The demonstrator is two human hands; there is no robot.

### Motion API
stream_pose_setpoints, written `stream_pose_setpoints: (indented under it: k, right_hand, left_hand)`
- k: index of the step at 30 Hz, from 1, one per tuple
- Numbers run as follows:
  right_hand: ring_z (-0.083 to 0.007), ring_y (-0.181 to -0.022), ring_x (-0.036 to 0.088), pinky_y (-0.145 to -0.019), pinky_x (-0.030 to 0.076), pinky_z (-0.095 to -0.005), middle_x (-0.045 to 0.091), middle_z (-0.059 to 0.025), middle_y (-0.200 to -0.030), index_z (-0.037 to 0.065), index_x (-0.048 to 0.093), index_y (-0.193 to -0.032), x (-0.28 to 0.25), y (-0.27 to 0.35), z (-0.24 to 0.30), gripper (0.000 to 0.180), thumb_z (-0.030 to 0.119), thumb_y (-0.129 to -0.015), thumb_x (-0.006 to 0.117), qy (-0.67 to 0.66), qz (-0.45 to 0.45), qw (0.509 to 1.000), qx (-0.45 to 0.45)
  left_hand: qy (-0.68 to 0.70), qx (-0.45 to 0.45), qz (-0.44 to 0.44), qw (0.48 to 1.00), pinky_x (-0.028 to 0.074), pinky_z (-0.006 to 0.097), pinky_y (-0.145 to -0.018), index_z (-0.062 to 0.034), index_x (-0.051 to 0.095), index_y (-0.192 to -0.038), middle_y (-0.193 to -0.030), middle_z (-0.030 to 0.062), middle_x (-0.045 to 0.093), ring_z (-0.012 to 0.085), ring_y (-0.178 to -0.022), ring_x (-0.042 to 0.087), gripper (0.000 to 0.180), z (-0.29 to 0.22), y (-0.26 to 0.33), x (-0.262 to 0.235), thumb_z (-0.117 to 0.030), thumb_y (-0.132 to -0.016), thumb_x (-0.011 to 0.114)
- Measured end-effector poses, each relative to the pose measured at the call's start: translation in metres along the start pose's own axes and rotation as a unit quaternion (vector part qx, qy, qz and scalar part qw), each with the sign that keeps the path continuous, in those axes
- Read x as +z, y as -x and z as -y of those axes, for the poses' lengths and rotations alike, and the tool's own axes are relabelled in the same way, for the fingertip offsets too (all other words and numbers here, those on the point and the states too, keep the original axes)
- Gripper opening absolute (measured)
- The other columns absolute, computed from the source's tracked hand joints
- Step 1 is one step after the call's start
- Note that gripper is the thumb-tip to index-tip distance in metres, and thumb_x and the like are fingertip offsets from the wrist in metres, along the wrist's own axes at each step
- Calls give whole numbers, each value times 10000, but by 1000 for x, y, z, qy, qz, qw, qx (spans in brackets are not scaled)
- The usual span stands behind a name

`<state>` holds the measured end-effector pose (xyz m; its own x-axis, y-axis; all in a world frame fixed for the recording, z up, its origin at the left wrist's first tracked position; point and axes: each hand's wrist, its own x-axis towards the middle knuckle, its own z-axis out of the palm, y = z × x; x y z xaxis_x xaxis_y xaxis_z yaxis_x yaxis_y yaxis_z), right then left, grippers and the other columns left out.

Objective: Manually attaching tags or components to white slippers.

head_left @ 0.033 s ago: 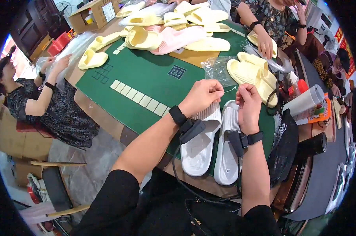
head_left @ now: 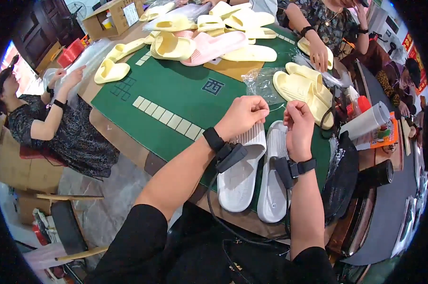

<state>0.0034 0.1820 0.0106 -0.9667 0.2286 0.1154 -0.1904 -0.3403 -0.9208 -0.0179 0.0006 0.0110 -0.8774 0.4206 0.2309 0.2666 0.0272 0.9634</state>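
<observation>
A pair of white slide slippers lies side by side in front of me, the left slipper [head_left: 237, 184] and the right slipper [head_left: 271, 191], heels toward me. Above the toe end of the left one, my left hand [head_left: 246, 115] is closed in a pinch. My right hand [head_left: 299, 128], fingers also pinched together, is over the right slipper's toe end. A thin white strand [head_left: 275, 109] spans the small gap between my fingertips, held at both ends. Whether it passes through the slippers is hidden by my hands.
Yellow slippers [head_left: 303, 87] and a clear plastic bag [head_left: 263, 85] lie just beyond my hands on the green mat [head_left: 176, 85]. More yellow and pink slippers [head_left: 214, 47] are heaped at the far side. A white cup [head_left: 365, 120] stands at right. Co-workers sit left and far right.
</observation>
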Motion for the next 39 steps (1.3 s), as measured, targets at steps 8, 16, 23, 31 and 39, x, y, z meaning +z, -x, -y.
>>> stream_pose_setpoints:
  k: [8,16,23,31,39]
  right_hand:
    - [-60,-610,494,-547,382,-206,576,10,-731,67,580,-915,2,2,3,55,101,-919,622,30,29,999,28]
    - [-54,-612,499,-555,392,-200,583,14,-736,64,593,-928,2,2,3,37,95,-922,613,66,74,994,52]
    - [-54,-620,506,-556,395,-196,583,12,-744,62,594,-934,3,3,5,33,90,-923,606,63,83,993,60]
    - [-62,-624,497,-564,391,-206,580,8,-748,67,585,-921,2,2,2,44,108,-932,599,61,72,994,50]
    - [-65,-630,489,-561,380,-217,573,15,-743,86,578,-915,2,2,2,69,142,-952,593,18,35,999,11]
  left_hand:
    - [-2,0,-1,1000,479,240,-619,22,609,-895,-725,30,627,84,-666,581,90,-1,0,0,-64,-920,602]
    - [-18,6,1,1000,480,239,-620,22,602,-892,-718,29,623,84,-663,582,88,1,0,-1,-61,-921,598]
    - [-21,13,1,1000,484,242,-625,13,601,-890,-718,27,623,82,-666,583,92,1,0,-1,-69,-928,592]
    - [-15,10,0,1000,483,243,-624,14,600,-888,-723,25,623,81,-668,580,84,1,0,0,-62,-926,596]
    - [-8,0,-3,1000,475,240,-614,17,599,-885,-719,28,620,81,-660,574,81,0,1,0,-55,-924,593]
